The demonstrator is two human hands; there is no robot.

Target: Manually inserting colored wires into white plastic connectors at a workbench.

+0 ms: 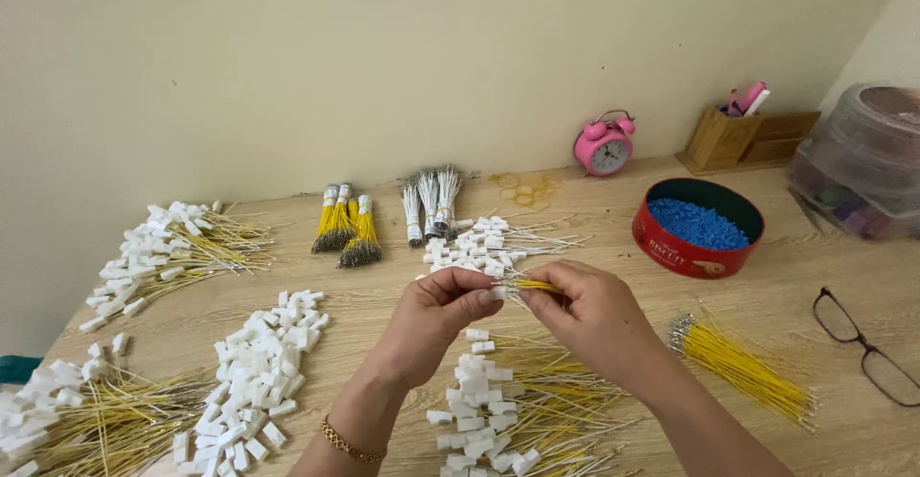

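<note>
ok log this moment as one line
left hand: pinches white connector | right hand: holds yellow wires | below: finished pile | table

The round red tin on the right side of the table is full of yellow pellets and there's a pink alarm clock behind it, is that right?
Not quite. The head view shows blue pellets, not yellow, in the red tin. The pink alarm clock does stand behind it, by the wall.
</note>
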